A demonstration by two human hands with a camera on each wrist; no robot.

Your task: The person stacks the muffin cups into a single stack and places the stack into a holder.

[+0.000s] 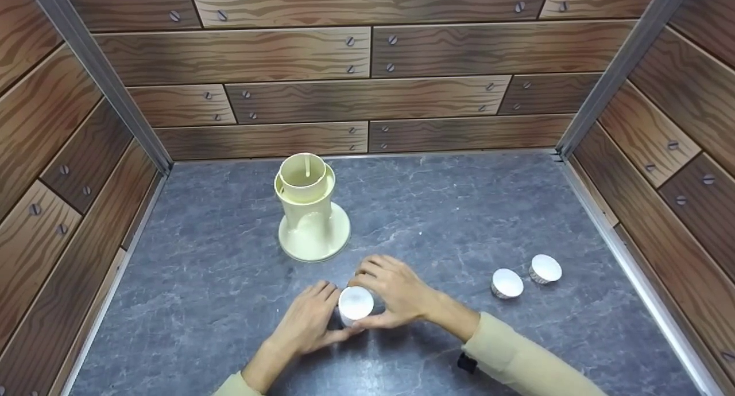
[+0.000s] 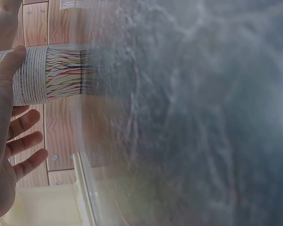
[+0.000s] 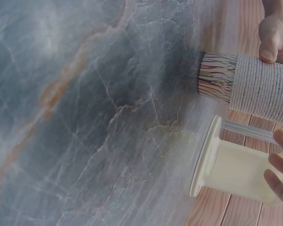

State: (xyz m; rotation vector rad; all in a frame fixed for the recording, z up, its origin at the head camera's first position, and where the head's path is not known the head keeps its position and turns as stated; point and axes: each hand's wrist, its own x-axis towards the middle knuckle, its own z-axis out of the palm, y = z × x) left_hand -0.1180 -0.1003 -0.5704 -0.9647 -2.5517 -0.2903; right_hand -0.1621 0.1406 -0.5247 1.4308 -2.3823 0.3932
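Note:
Upright on the table stands a stack of nested white paper baking cups (image 1: 356,305), with many rims one above another and thin coloured lines on the lowest cup. My left hand (image 1: 308,320) grips it from the left, thumb along the near side. From the right, my right hand (image 1: 397,292) holds the same stack, its thumb at the front and fingers behind. In the left wrist view the thumb lies on the ribbed stack (image 2: 32,77) while the other fingers (image 2: 27,141) spread out. The right wrist view shows the right fingertips (image 3: 278,162) apart from the stack.
Behind the hands, a cream plastic holder (image 1: 310,226) with a round base and an open, double-walled tube top stands on the marbled table (image 1: 425,206). Two single paper cups, a nearer one (image 1: 507,283) and a farther one (image 1: 545,269), sit at the right. Wood-patterned walls (image 1: 298,54) enclose the table.

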